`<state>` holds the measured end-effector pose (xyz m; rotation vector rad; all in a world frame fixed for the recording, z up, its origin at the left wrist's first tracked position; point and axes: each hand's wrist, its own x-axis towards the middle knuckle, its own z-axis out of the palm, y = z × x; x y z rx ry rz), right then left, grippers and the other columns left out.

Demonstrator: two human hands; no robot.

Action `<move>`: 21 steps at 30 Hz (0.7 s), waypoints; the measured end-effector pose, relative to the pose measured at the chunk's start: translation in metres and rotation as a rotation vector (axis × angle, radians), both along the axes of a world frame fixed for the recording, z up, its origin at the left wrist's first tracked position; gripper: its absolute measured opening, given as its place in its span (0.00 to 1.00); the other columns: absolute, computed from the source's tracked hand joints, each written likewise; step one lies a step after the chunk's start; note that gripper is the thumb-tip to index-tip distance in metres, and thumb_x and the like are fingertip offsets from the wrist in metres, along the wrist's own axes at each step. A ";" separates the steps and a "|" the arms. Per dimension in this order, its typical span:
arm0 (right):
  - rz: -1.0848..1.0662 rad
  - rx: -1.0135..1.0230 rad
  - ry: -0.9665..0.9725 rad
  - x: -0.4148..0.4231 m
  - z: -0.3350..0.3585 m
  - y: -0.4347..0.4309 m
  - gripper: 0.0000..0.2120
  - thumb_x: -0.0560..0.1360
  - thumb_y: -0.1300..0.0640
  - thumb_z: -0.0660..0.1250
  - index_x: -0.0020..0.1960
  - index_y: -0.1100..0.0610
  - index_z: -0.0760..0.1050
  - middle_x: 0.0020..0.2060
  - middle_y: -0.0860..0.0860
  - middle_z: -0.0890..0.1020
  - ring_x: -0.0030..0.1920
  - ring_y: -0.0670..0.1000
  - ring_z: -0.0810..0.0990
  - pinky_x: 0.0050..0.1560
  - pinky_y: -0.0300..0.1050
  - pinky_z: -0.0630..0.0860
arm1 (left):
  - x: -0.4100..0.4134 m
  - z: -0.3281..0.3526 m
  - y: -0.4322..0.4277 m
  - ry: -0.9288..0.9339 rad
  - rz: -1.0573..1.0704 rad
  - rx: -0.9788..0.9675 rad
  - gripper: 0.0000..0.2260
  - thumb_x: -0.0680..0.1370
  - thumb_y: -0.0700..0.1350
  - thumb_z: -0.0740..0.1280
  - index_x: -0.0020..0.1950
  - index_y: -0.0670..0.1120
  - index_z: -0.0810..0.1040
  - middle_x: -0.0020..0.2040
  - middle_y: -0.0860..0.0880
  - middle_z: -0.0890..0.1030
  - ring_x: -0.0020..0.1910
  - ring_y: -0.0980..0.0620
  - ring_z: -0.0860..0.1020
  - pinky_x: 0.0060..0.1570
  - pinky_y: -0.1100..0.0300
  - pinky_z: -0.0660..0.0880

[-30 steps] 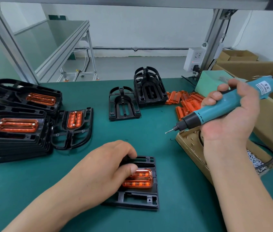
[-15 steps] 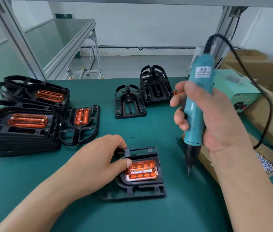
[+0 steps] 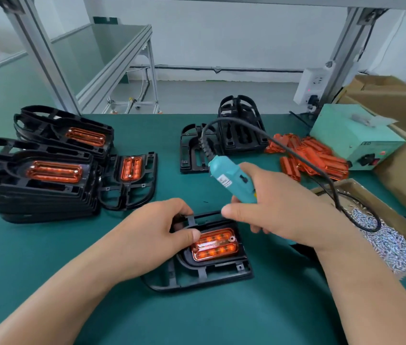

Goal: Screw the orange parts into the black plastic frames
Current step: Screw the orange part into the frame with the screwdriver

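A black plastic frame [image 3: 212, 275] lies on the green mat in front of me with an orange part [image 3: 215, 245] seated in it. My left hand [image 3: 152, 235] grips the frame's left side, its thumb on the orange part's left end. My right hand [image 3: 279, 212] holds a teal electric screwdriver [image 3: 232, 178] just above the frame's right end. The tool leans back toward the far left, and my hand hides its tip.
Stacks of assembled frames [image 3: 40, 175] fill the left side. Two empty black frames [image 3: 224, 140] stand at the back, with a pile of loose orange parts [image 3: 314, 158] to their right. A cardboard tray of screws [image 3: 386, 235] and a green power box [image 3: 356, 140] sit at right.
My right hand has swung the screwdriver down from pointing sideways near the tray to standing over the frame's right end. My left hand has stayed on the frame.
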<state>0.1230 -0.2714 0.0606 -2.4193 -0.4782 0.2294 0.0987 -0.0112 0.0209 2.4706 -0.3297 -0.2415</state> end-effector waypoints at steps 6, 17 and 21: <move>0.045 -0.307 -0.056 0.000 -0.011 0.010 0.21 0.75 0.34 0.73 0.54 0.44 0.67 0.40 0.47 0.79 0.35 0.44 0.79 0.37 0.49 0.74 | 0.001 -0.005 0.000 0.024 0.047 -0.028 0.10 0.77 0.61 0.72 0.53 0.62 0.76 0.44 0.58 0.81 0.43 0.60 0.79 0.43 0.60 0.75; 0.127 -0.251 -0.009 0.006 -0.017 0.005 0.19 0.75 0.36 0.75 0.52 0.44 0.68 0.40 0.47 0.80 0.41 0.40 0.80 0.38 0.49 0.77 | -0.002 -0.004 -0.001 0.011 0.065 0.027 0.14 0.76 0.64 0.70 0.58 0.65 0.73 0.46 0.59 0.80 0.46 0.61 0.79 0.46 0.58 0.76; 0.133 -0.246 -0.017 0.005 -0.016 0.006 0.19 0.76 0.37 0.74 0.52 0.44 0.68 0.40 0.47 0.80 0.41 0.40 0.79 0.38 0.48 0.75 | -0.002 -0.003 -0.003 0.001 0.066 0.021 0.13 0.76 0.65 0.70 0.57 0.66 0.73 0.46 0.57 0.81 0.47 0.61 0.79 0.47 0.57 0.77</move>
